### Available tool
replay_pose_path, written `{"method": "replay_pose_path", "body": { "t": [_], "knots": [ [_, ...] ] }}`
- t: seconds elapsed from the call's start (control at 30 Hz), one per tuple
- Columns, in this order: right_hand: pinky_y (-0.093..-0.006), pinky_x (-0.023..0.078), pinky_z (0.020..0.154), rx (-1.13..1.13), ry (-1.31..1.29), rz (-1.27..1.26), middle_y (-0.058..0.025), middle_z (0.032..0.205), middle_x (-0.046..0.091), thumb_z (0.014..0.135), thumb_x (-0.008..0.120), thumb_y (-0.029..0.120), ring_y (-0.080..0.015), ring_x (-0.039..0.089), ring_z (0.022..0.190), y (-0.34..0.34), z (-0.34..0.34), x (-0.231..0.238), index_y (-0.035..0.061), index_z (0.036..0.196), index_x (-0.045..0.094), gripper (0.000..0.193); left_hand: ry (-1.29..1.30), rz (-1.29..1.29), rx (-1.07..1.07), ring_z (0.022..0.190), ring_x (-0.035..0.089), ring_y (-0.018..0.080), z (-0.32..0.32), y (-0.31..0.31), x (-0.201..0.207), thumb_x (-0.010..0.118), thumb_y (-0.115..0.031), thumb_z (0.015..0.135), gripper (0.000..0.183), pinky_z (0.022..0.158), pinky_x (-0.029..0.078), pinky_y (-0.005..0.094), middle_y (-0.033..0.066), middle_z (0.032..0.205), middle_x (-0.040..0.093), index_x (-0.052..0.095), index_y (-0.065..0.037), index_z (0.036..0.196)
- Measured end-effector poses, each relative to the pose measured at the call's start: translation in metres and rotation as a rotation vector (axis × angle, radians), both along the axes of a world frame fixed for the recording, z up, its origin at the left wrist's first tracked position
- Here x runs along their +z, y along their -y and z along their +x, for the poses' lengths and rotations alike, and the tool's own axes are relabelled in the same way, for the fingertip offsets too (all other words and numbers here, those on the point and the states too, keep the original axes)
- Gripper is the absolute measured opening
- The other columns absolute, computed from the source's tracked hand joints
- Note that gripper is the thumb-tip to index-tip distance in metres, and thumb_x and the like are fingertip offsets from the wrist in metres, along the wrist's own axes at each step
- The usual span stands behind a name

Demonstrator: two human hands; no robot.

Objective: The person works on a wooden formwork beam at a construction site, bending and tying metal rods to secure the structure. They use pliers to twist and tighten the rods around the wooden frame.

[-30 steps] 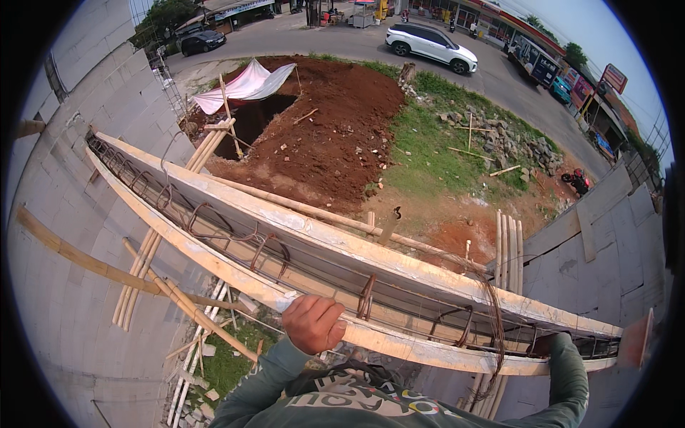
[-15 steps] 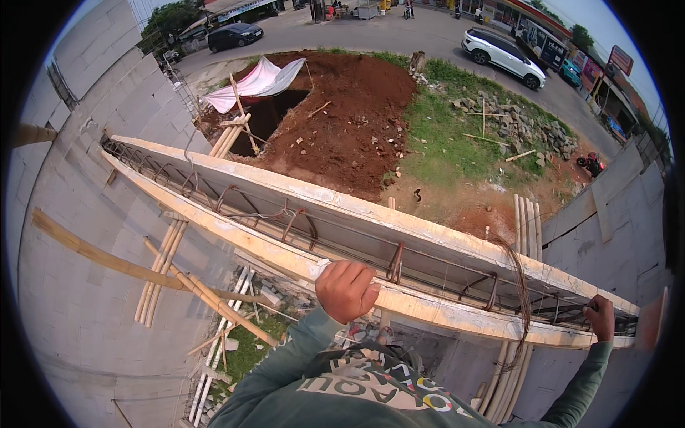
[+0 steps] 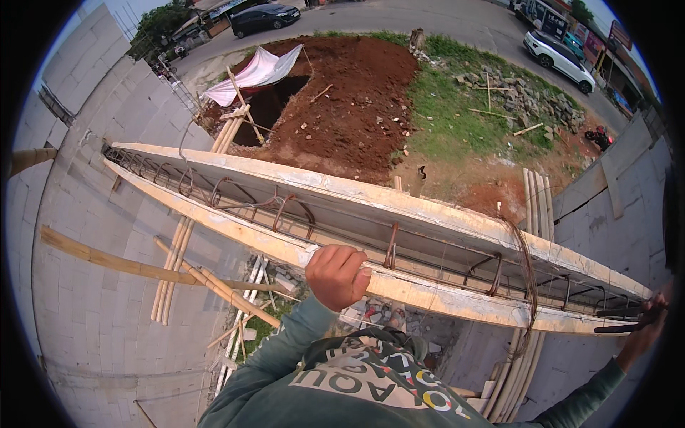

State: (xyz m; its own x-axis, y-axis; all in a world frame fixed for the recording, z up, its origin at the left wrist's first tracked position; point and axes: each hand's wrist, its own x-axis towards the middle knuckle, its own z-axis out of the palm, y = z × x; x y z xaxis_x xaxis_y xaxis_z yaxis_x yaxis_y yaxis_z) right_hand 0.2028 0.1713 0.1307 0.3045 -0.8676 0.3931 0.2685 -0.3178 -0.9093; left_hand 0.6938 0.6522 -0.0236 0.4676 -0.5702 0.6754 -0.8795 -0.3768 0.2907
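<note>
Left hand (image 3: 337,277) grips near plank (image 3: 442,303), likely for balance; right hand (image 3: 649,319) clasps dark two-pronged tool (image 3: 614,329) near rebar (image 3: 391,245).

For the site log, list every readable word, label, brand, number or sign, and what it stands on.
Green shirt: large pale and coloured lettering, partly legible, upside down; wording not copied here.
Dark roadside panel: pale lettering, too small to read.
Red roadside sign: too small and blurred.
Shop banner at upper left: too small.
Wooden form boards: no lettering I can make out.
</note>
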Motion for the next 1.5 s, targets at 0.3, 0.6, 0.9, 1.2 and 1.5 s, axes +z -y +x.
{"method": "replay_pose_path", "body": {
  "t": [0.3,0.6,0.9,1.2,1.5],
  "knots": [
    [-0.0568,0.045,0.073,-0.639,-1.232,-0.783,-0.0327,0.093,0.062,0.099,0.054,0.021,-0.0539,0.058,0.090,0.006,0.124,-0.078,-0.0014,0.099,0.044,0.025,-0.026,0.053,-0.050,0.077,0.059,0.0323,-0.002,0.004,-0.005,0.048,-0.031,0.091,0.033,0.071,0.044,0.0422,0.0113,0.082,0.064,0.067,-0.004,0.084],
    [-0.0499,0.052,0.071,-0.691,-1.445,-0.756,-0.0143,0.094,0.064,0.095,0.061,0.030,-0.0395,0.063,0.088,0.010,0.178,-0.130,0.0047,0.101,0.058,0.026,-0.007,0.067,-0.049,0.079,0.059,0.0322,-0.003,0.002,-0.006,0.046,-0.033,0.096,0.036,0.071,0.043,0.0414,0.0114,0.085,0.065,0.066,-0.004,0.087],
    [-0.0493,0.053,0.074,-0.653,-1.526,-0.712,-0.0094,0.099,0.062,0.092,0.061,0.042,-0.0328,0.062,0.096,-0.033,0.171,-0.118,0.0099,0.105,0.068,0.035,0.022,0.057,-0.076,0.078,0.057,0.0337,-0.003,0.004,-0.004,0.048,-0.026,0.095,0.030,0.070,0.042,0.0422,0.0134,0.085,0.063,0.065,-0.003,0.088],
    [-0.0479,0.045,0.069,-0.256,-1.133,-0.981,-0.0134,0.093,0.063,0.082,0.076,0.042,-0.0360,0.059,0.082,-0.203,0.184,-0.111,0.0003,0.083,0.065,0.043,-0.033,0.007,-0.095,0.083,0.059,0.0331,-0.002,-0.001,-0.004,0.049,-0.038,0.099,0.039,0.077,0.044,0.0416,0.0124,0.090,0.065,0.067,-0.003,0.092],
    [-0.0335,0.042,0.060,0.052,-0.853,-0.417,-0.0098,0.069,0.052,0.097,0.061,0.014,-0.0200,0.054,0.064,-0.231,0.235,-0.071,-0.0009,0.091,0.055,0.018,-0.168,-0.069,-0.273,0.105,0.057,0.0396,-0.023,-0.025,0.011,0.056,-0.044,0.097,0.046,0.104,0.038,0.0528,0.0189,0.107,0.062,0.063,0.000,0.109]
  ]
}}
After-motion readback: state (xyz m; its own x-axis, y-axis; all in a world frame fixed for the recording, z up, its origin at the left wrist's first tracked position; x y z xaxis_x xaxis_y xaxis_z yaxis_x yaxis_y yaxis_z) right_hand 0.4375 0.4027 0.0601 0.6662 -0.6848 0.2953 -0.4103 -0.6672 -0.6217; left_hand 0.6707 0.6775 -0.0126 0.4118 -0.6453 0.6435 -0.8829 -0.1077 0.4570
